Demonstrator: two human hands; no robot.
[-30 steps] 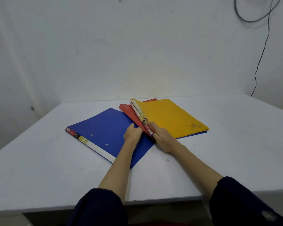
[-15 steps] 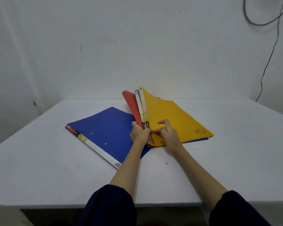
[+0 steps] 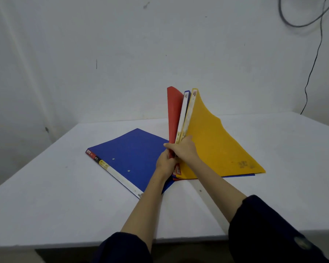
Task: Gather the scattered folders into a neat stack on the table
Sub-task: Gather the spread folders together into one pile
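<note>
A blue folder (image 3: 133, 154) lies flat on the white table (image 3: 65, 205), its white spine strip toward me. Right of it, a bundle of three folders is tipped up on its right edge: a red folder (image 3: 172, 114), a second blue folder (image 3: 186, 97) that shows only its spine, and a yellow folder (image 3: 217, 147) facing me. My right hand (image 3: 184, 149) grips the bundle's spines from above. My left hand (image 3: 165, 164) holds the lower end of the spines, partly hidden behind my right hand.
A white wall stands close behind the table. A black cable (image 3: 311, 73) hangs down the wall at the right. The table's front edge (image 3: 103, 243) runs just above my dark sleeves.
The red, blue and yellow bundle has risen from nearly flat to steeply tilted, spines up. Both hands moved up along the spines with it. The flat blue folder stayed put.
</note>
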